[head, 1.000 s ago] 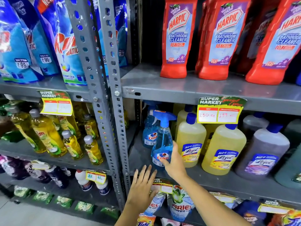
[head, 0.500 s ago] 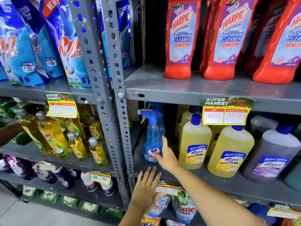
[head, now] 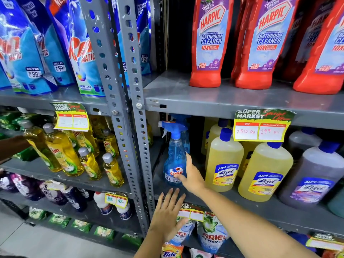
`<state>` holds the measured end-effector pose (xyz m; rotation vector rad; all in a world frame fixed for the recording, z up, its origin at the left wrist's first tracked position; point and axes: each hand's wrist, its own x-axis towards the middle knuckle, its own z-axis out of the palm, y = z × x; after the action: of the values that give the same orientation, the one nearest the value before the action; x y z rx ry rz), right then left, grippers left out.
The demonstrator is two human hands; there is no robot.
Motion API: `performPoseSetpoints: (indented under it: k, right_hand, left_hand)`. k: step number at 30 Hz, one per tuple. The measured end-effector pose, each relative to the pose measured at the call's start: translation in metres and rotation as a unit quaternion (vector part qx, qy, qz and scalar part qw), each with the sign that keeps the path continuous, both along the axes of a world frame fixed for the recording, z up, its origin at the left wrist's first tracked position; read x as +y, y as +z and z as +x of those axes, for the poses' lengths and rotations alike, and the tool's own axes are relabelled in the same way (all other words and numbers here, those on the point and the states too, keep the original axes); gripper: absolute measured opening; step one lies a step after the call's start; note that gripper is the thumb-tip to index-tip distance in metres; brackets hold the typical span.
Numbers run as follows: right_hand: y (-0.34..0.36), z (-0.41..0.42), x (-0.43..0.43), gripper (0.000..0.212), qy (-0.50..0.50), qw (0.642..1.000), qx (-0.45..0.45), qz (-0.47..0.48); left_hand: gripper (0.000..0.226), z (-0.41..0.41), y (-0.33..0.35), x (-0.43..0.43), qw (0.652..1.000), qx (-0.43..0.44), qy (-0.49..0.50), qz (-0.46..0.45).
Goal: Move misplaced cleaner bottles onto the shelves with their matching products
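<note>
So the blue spray bottle [head: 176, 155] stands upright on the grey middle shelf [head: 219, 197], left end, right next to the upright post [head: 134, 108] and just left of the yellow Lizol bottles [head: 224, 161]. There's another blue sprayer behind it but it's mostly hidden, only a bit of its trigger top shows. The right hand [head: 190, 175] is against the bottle's right side, fingers spread, thumb on the label, not really wrapped around it. The left hand [head: 167, 216] hovers open, palm down, by the shelf edge, holding nothing. The red Harpic bottles [head: 209, 43] up top are cut off by the frame. A dark arm [head: 11, 148] pokes in at far left, hand out of view.
</note>
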<state>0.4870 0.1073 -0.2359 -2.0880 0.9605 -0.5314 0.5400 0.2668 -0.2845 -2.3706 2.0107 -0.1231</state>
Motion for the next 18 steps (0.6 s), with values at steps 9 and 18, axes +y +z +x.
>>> performPoseSetpoints:
  k: [9,18]
  right_hand:
    - [0.0044,-0.0051,-0.0012,0.099,0.009,1.000,0.013,-0.010]
    - [0.0049,-0.0040,0.0000,0.097,0.018,1.000,-0.005,0.011]
  left_hand:
    - [0.073,0.0017,-0.0081,-0.0004,1.000,0.026,0.004,-0.015]
    - [0.074,-0.0007,-0.0081,-0.0045,0.999,0.022,0.019,0.012]
